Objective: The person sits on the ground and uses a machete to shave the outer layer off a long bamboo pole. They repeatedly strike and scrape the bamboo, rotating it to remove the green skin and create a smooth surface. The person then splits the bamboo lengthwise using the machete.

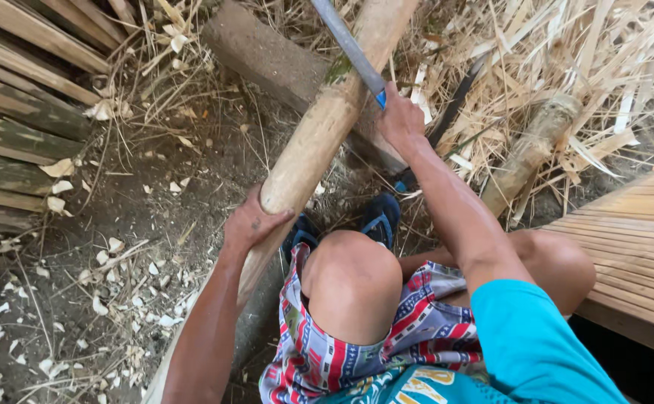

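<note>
Bamboo pole (319, 127): leaning across the ground, over a log (267, 60).
Left hand (248, 224): fingers wrapping the pole, steadying it.
Right hand (400, 120): fingers gripping a blade (349, 49), trimming the pole's node.

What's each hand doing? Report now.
Left hand: closed around the bamboo pole.
Right hand: closed on the knife handle, blade on the pole.

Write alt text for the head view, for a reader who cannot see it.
A seated person's left hand steadies a long pale bamboo pole while the right hand grips a long grey metal blade laid against it. The pole leans on a grey block, amid bamboo shavings on a dirt floor.
</note>
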